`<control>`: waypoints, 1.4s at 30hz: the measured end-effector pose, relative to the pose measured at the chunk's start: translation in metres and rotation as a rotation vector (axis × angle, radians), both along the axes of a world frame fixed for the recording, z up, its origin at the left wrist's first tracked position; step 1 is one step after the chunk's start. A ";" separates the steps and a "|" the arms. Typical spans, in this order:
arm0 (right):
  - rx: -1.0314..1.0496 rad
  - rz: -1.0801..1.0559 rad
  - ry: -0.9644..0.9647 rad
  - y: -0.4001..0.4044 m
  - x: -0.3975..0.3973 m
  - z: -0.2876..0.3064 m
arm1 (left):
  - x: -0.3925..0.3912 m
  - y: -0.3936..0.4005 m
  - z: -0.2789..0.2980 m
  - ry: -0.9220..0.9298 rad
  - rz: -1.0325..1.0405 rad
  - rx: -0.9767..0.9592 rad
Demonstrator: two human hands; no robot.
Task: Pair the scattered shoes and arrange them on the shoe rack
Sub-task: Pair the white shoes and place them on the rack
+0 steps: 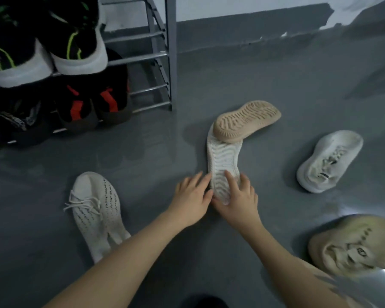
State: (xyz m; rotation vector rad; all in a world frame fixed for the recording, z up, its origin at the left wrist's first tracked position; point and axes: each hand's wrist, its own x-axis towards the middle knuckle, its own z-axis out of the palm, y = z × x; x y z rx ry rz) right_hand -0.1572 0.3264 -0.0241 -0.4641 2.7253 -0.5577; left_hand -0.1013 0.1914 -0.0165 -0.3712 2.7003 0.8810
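Observation:
A white shoe (222, 158) lies sole-up on the grey floor in the middle. My left hand (192, 196) and my right hand (239, 197) both clasp its near end. A tan shoe (246, 121), also sole-up, rests across its far end. A white knit sneaker (97, 210) lies upright at the left. Another white sneaker (330, 161) sits at the right, and a beige shoe (351, 243) at the lower right. The metal shoe rack (162, 54) stands at the upper left.
The rack holds a black pair with green stripes (45, 38) on an upper shelf and a black pair with red marks (91, 101) below, beside more dark shoes (16, 121). A grey-and-white wall (253, 25) runs along the back.

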 end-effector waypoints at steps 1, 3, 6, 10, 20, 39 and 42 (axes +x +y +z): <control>-0.018 0.011 0.008 -0.001 0.000 -0.002 | -0.005 0.001 -0.003 -0.009 -0.004 0.007; -0.063 0.010 0.017 -0.004 -0.001 -0.003 | -0.013 0.002 -0.008 -0.009 -0.004 0.028; -0.177 -0.021 -0.006 -0.002 -0.001 -0.001 | -0.015 0.000 -0.007 0.059 0.003 0.076; -0.374 -0.035 -0.005 0.000 0.007 0.014 | -0.004 -0.002 0.008 0.170 0.060 0.160; -0.775 0.140 -0.141 -0.023 0.053 0.048 | 0.070 -0.045 0.050 0.349 0.137 0.144; -0.175 0.425 0.061 -0.021 0.112 0.028 | 0.107 -0.052 0.025 0.181 0.112 0.431; -0.205 0.370 0.043 -0.013 0.119 0.028 | 0.097 -0.049 0.028 0.152 0.086 0.324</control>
